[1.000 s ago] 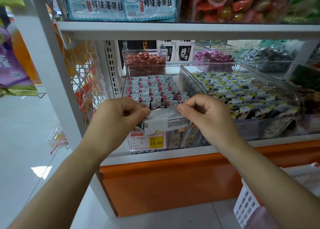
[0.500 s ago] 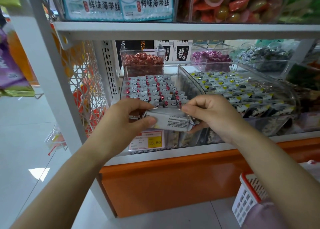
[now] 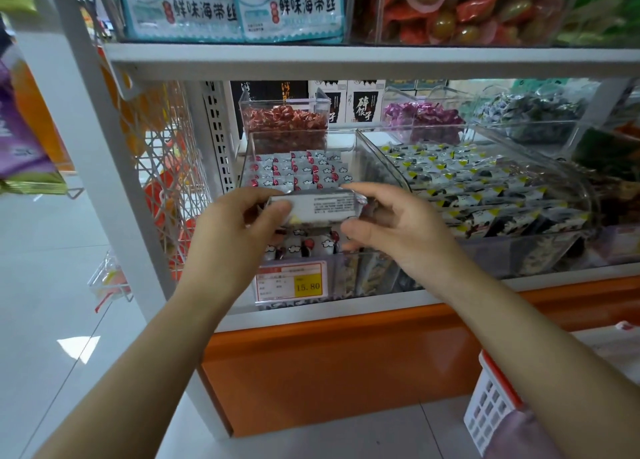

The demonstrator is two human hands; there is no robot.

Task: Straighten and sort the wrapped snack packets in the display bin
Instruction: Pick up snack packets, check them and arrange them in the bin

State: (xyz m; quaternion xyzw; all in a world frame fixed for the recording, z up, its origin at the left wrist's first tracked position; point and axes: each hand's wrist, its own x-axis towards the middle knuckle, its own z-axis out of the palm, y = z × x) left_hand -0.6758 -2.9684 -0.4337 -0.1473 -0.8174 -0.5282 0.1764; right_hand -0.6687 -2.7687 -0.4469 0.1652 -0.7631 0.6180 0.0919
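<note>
A clear display bin (image 3: 367, 153) on the lower shelf holds rows of grey wrapped snack packets (image 3: 304, 171) with red dots and white clouds. Over the bin's front end I hold one silver packet (image 3: 322, 207) level, its printed back facing me. My left hand (image 3: 232, 236) pinches its left end between thumb and fingers. My right hand (image 3: 391, 230) holds its right end, fingers over the top and thumb underneath. More packets (image 3: 304, 245) show under the held one, behind the bin's front wall.
A yellow price tag (image 3: 306, 286) reading 15.80 sits on the bin front. To the right stands a larger bin of yellow-and-black packets (image 3: 478, 188). Candy bins (image 3: 284, 126) stand behind. A shelf board (image 3: 346, 60) runs overhead. A white basket (image 3: 491, 410) stands low right.
Both hands have carried the silver packet slightly forward and down over the bin's front. My right thumb has moved under the packet and its fingers have spread.
</note>
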